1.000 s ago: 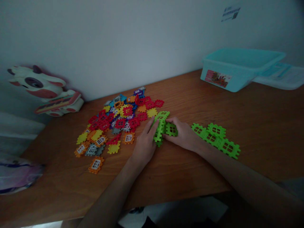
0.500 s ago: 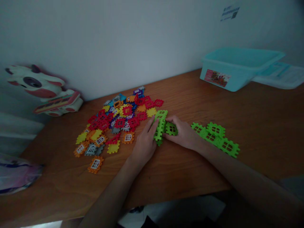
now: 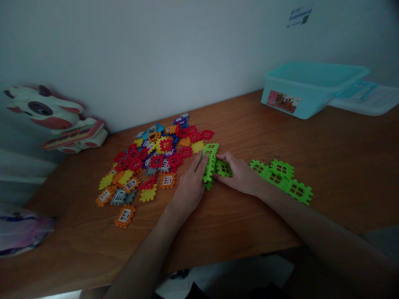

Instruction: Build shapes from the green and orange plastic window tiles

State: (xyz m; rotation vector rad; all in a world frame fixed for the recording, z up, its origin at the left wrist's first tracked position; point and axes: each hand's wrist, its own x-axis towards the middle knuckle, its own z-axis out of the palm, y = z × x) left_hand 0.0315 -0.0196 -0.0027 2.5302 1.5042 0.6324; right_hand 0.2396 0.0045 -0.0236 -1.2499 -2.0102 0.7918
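Lying upper left: a smooth white-and-pink moulded plastic animal toy (image 3: 52,116), against the wall.

Worktop: grainy, warm-brown wood (image 3: 237,232) across the lower frame.

Tile heap: flat, multicoloured plastic tiles (image 3: 146,166) left of centre, with notched edges, many with window-shaped cutouts.

Left hand (image 3: 188,187): fingers (image 3: 196,164) spread, pressed against the stack's left side.

Green stack: lime ribbed plastic tiles (image 3: 210,168), joined upright at centre, between both hands.

Right hand (image 3: 238,176): fingers (image 3: 222,157) curved over the stack's right side, gripping it.

Green section: joined lime tiles (image 3: 280,178), lying flat, right of centre.

Upper right: a pale turquoise plastic tub (image 3: 311,89) with a printed label.
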